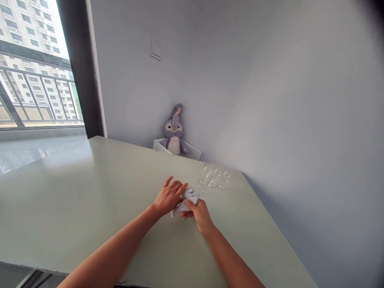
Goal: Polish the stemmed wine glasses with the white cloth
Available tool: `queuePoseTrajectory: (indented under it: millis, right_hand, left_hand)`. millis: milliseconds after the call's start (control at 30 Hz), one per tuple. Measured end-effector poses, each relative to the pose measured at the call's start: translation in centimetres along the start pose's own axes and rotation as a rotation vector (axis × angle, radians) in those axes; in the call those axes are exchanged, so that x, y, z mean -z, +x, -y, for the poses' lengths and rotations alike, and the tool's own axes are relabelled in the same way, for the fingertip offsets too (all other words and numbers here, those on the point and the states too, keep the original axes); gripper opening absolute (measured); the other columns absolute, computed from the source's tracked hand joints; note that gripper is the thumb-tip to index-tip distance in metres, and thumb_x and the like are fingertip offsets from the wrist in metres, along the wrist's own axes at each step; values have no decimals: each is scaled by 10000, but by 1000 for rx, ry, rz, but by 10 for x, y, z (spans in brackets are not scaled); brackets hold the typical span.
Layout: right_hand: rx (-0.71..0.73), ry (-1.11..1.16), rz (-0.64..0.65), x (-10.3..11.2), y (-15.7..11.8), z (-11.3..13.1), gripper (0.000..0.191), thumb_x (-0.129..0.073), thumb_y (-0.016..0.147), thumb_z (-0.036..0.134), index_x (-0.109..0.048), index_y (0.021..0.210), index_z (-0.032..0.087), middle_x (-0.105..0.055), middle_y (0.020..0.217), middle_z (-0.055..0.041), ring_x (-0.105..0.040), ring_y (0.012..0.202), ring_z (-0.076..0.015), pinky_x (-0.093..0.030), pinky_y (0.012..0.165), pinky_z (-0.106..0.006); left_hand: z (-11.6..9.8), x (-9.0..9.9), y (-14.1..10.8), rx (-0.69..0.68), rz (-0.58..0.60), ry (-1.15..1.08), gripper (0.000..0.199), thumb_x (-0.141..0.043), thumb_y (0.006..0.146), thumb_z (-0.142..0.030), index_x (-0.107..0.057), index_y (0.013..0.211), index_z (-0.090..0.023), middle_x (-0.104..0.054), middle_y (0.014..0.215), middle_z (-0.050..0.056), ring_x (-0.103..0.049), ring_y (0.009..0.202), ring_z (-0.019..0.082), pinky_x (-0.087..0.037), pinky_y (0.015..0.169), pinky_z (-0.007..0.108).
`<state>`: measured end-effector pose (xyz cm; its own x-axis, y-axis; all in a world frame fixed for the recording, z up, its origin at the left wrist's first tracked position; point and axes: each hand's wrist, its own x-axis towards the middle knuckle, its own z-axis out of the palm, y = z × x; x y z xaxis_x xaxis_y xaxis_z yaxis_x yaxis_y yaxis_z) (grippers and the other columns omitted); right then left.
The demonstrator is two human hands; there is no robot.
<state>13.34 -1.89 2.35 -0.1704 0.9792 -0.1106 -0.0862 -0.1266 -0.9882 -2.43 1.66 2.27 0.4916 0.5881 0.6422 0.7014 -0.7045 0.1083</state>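
A white cloth [190, 195], folded and rolled into a small bundle, is held up just over the table between my two hands. My right hand [200, 213] grips its lower right side, with the thumb pressed on the front and the fingers underneath. At the bundle's left edge, my left hand [169, 197] has thumb and index finger about the cloth, while its other fingers are lifted and spread. Several clear stemmed glasses [216, 172] stand close together just beyond the cloth.
The pale green table [120, 180] ends at a grey wall on the right. Behind its far edge, a grey plush rabbit [174, 138] sits in a white perforated basket [193, 152]. At the left, a dark-framed opening gives onto a balcony railing [36, 94].
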Motion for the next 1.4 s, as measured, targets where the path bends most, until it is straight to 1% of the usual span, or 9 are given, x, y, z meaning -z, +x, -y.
queuePoseTrajectory:
  millis: [133,300,500,567,700,800,1067,1267,1400]
  right_hand:
    - [-111,363,-2,8,-11,11,308,-677,675,424,-599,775,143,-598,553,11,-545,426,-101,-475,431,-224]
    - [189,-193,138,29,-41,33,264,-628,720,416,-636,679,156,-609,594,-1,-574,549,-141,-483,567,-277]
    - [336,-553,301,44,-77,40,191,-635,719,371,-638,622,206,-593,588,24,-521,577,-130,-418,599,-253]
    - [198,-358,287,42,-82,35,257,-597,749,412,-651,680,171,-622,616,-12,-563,584,-147,-426,568,-261]
    - [-55,203,137,36,-85,25,365,-573,759,478,-615,677,125,-592,488,-30,-549,435,-135,-408,446,-236]
    - [-63,262,167,31,-93,23,371,-557,766,492,-615,717,129,-583,484,-22,-535,419,-134,-404,434,-238]
    - [277,-376,218,30,-123,7,259,-732,550,476,-642,594,237,-647,619,-6,-576,642,-186,-444,616,-253]
    - [-81,239,36,17,-113,5,439,-558,711,575,-624,639,147,-560,452,-25,-505,389,-131,-378,425,-238]
    - [-221,476,-26,8,-122,-5,464,-592,656,609,-609,661,146,-531,431,-9,-453,318,-110,-325,345,-220]
  left_hand:
    - [-7,8,5,-42,24,63,338,-469,840,-332,-491,1164,-239,-613,955,59,-548,960,199,-176,1049,483]
    - [-17,27,17,-40,148,-118,492,-473,768,-565,-532,1109,-214,-625,764,35,-585,727,177,-324,942,433]
    - [-26,64,33,-26,978,-711,516,-261,857,-559,-592,775,-172,-608,640,7,-562,529,112,-419,532,219]
    - [-36,67,30,-30,866,-601,484,-243,881,-512,-593,861,-180,-628,715,21,-586,626,132,-441,598,242]
    - [-57,60,16,-234,303,-71,392,-416,857,-418,-500,1145,-165,-625,842,75,-559,869,202,-362,901,415]
    - [-60,61,12,-339,278,-10,375,-440,846,-422,-547,1068,-139,-607,698,54,-561,717,178,-416,811,365]
    - [-49,99,20,-64,1256,-835,410,-410,827,-521,-566,673,-175,-572,568,-19,-510,514,93,-425,506,195]
    - [-74,82,-6,-312,436,70,378,-472,835,-312,-499,1173,-144,-648,840,92,-570,843,213,-374,898,411]
    - [-79,79,-11,-446,333,159,301,-433,856,-305,-575,1043,-116,-623,672,78,-557,671,189,-414,808,386]
